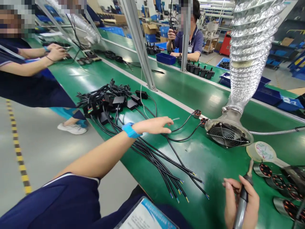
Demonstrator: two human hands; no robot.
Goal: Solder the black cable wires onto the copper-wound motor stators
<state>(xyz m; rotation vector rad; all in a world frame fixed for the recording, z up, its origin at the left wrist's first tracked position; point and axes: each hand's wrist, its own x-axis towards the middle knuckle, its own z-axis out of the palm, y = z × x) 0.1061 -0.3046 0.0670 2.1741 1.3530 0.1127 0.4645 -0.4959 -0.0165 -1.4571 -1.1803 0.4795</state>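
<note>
My left hand (154, 125), with a blue wristband, reaches out over the green belt, fingers stretched toward a black cable (183, 125) that ends in a small motor (197, 113). It holds nothing that I can see. My right hand (240, 202) is wrapped round the grey handle of a soldering iron (244, 194), tip pointing up. A bundle of black cables (152, 152) with bared coloured ends lies between the hands. A pile of black modules (107, 101) sits at their far end.
A fume extractor fan (227, 135) on a silver hose (250, 54) stands at right. A tape roll (260, 151) and several motors (278, 183) lie nearby. Another person's hands (56, 52) work at left; a person (190, 35) sits opposite. Aluminium posts (140, 44) divide the belts.
</note>
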